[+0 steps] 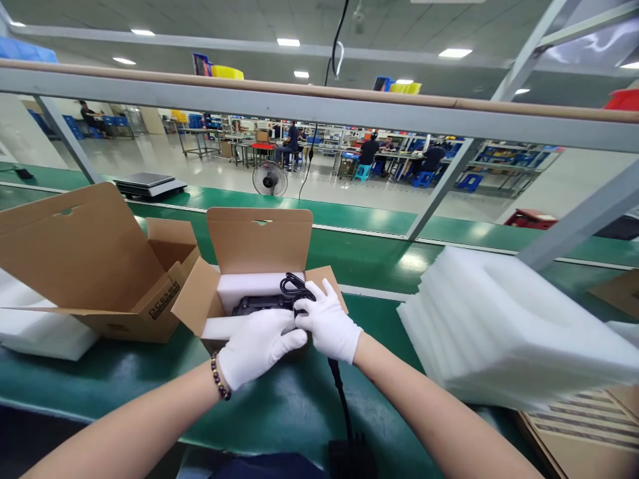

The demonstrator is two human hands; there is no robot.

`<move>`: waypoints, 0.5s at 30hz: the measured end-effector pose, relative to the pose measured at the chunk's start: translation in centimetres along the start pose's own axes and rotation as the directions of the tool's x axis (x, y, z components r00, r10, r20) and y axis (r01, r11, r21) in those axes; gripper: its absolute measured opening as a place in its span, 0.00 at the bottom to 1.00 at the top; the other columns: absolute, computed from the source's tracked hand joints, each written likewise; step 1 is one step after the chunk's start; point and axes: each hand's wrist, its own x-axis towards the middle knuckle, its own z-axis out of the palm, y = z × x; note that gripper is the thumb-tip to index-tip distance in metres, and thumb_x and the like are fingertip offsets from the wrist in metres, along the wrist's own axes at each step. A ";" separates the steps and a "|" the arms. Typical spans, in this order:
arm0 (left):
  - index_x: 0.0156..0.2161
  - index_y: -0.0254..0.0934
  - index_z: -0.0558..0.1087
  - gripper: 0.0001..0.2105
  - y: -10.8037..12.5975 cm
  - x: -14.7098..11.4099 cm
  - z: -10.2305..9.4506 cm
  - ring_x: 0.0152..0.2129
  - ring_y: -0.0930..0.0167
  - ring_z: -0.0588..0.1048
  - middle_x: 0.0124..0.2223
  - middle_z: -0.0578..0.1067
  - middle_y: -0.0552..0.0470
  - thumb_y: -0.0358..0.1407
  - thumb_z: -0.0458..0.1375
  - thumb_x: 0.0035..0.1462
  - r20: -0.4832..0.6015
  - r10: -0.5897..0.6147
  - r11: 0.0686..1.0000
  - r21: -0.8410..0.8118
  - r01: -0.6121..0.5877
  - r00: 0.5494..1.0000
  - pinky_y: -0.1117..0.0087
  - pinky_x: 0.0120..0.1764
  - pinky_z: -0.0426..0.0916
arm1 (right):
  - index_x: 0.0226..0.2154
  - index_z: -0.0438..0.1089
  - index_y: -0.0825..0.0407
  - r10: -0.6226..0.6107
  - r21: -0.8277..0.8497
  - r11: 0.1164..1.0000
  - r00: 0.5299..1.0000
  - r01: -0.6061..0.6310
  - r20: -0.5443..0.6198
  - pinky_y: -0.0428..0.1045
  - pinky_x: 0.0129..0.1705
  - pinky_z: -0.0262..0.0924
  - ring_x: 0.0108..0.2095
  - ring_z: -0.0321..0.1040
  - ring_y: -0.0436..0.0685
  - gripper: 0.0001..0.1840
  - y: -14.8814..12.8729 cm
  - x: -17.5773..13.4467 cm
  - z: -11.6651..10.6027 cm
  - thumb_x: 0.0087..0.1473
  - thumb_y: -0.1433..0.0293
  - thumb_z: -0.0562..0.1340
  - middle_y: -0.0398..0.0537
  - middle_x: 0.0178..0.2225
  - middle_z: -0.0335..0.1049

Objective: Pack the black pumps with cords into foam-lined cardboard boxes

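Coiled black cable [298, 289]: lay in the open carton [259, 243], at ten o'clock from the right hand [327, 323], axis ten-to-four.
Right hand: sat nearer, fingers bent at coil, grip unclear.
Left hand [260, 342]: grip was hidden.

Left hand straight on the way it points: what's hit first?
Probably the right hand, just ahead of the left hand; whether they already touch is unclear from this view.

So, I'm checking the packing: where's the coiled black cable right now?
In the head view, the coiled black cable is at the right side of the middle open box, by the rear white foam and the right hand.
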 end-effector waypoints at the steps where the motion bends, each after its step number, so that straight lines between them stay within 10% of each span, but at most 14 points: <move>1: 0.36 0.38 0.74 0.20 0.2 -0.7 -0.2 0.40 0.66 0.74 0.40 0.77 0.50 0.45 0.43 0.62 -0.032 -0.046 0.988 -0.146 0.041 0.998 0.64 0.49 0.65 | 0.34 0.74 0.45 -0.004 0.014 1.000 1.000 0.004 0.018 0.74 0.56 0.19 0.59 0.39 0.73 0.20 0.0 0.0 -0.1 0.36 0.76 0.59 0.44 0.42 0.69; 4: 0.34 0.34 0.75 0.29 -0.5 -1.4 -1.5 0.40 0.64 0.74 0.38 0.78 0.45 0.51 0.36 0.62 -0.270 -0.244 0.865 -0.495 0.084 0.931 0.59 0.49 0.66 | 0.34 0.73 0.42 -0.023 0.051 0.999 0.998 0.020 0.063 0.75 0.56 0.17 0.60 0.37 0.72 0.22 0.0 -0.1 -0.5 0.36 0.78 0.58 0.39 0.39 0.72; 7: 0.38 0.32 0.73 0.35 -1.6 -0.5 -3.3 0.40 0.62 0.74 0.40 0.76 0.42 0.55 0.31 0.59 -0.494 -0.209 0.869 -0.490 -0.072 0.844 0.58 0.46 0.68 | 0.35 0.73 0.43 -0.054 0.028 0.998 0.997 0.052 0.055 0.76 0.55 0.16 0.61 0.37 0.72 0.22 -0.1 -0.2 -0.6 0.36 0.79 0.58 0.39 0.41 0.71; 10: 0.38 0.37 0.73 0.28 -2.1 0.8 -3.3 0.39 0.64 0.74 0.39 0.76 0.46 0.56 0.39 0.58 -0.184 0.036 0.970 -0.231 -0.078 0.982 0.61 0.45 0.68 | 0.39 0.72 0.48 -0.097 -0.044 0.994 0.995 0.098 0.019 0.77 0.55 0.15 0.62 0.33 0.73 0.22 -0.7 -0.1 -0.4 0.37 0.77 0.58 0.47 0.41 0.71; 15: 0.39 0.38 0.74 0.22 -3.3 1.4 0.0 0.37 0.66 0.73 0.40 0.76 0.48 0.47 0.40 0.63 0.169 0.078 0.997 -0.014 -0.077 0.983 0.65 0.46 0.65 | 0.40 0.73 0.54 -0.117 -0.085 0.989 0.990 0.123 0.078 0.73 0.57 0.14 0.60 0.41 0.72 0.21 -1.7 0.7 -0.2 0.40 0.74 0.58 0.54 0.39 0.72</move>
